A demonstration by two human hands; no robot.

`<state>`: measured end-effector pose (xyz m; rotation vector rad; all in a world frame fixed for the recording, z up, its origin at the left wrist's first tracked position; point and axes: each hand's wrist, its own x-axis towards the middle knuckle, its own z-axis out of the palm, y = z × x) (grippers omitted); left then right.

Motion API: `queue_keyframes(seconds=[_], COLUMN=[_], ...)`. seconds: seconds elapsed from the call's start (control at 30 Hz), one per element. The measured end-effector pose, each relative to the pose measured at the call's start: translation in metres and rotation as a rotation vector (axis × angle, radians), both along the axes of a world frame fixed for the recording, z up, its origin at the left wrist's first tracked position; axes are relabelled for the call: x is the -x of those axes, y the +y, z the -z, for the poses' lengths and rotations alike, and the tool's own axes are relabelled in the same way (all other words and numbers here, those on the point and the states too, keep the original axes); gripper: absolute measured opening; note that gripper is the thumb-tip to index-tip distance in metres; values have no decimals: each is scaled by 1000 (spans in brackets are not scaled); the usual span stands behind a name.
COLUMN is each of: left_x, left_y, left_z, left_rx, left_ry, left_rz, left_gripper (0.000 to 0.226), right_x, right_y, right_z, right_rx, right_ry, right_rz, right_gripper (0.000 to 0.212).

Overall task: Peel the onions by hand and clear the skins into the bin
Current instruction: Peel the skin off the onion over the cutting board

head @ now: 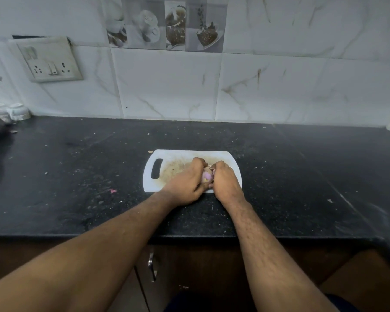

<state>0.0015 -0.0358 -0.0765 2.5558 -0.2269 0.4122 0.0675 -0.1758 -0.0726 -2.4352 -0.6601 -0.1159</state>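
A small pale purple onion [207, 176] sits between both hands over the white cutting board [167, 157] on the black counter. My left hand [185, 183] grips the onion from its left side, fingers curled round it. My right hand [225, 180] holds it from the right, fingertips pinching at its top where a bit of brownish skin shows. Most of the onion is hidden by the two hands. No bin is in view.
The board has a handle slot [157, 168] at its left and a brownish stain. A pink skin scrap [113, 190] lies on the counter [77, 176] to the left. White cups [18, 111] stand at the far left by the tiled wall. Cupboard doors lie below the counter edge.
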Motion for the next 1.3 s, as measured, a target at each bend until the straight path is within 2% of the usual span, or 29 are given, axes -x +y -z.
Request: queue_keyframes(seconds=[0.13, 0.27, 0.37, 0.43, 0.5, 0.6, 0.8, 1.03, 1.13, 1.2, 1.3], left_x=[7, 8, 13, 16, 17, 17, 19, 18, 19, 20, 22], left_y=[-5, -2, -2, -3, -2, -1, 2, 4, 4, 5, 4], left_z=[-3, -2, 4, 8, 9, 5, 1, 2, 2, 2, 0], left_rx=[-32, -105, -228, -236, -206, -104, 82, 154, 190, 218, 237], left_ry=[53, -18, -85, -82, -70, -49, -41, -25, -21, -21, -17], left_rz=[-38, -120, -171, -178, -151, -118, -74, -30, -39, -56, -69], left_gripper=[51, 65, 64, 58, 52, 46, 50, 47, 43, 41, 50], right_x=[7, 2, 0, 2, 3, 4, -1, -4, -4, -3, -5], right_y=[-1, -9, -13, -13, -10, -8, -12, -10, -11, -13, -13], right_z=[-4, 2, 0, -1, 1, 4, 5, 4, 3, 3, 3], right_rx=[-135, -256, -438, -477, -376, -257, -268, -279, -387, -440, -468], right_ry=[100, 16, 102, 151, 115, 64, 76, 76, 121, 85, 31], right_rz=[32, 12, -9, -58, -90, -86, -98, -21, -9, 13, 67], right_gripper=[36, 31, 37, 32, 30, 40, 31, 26, 26, 22, 18])
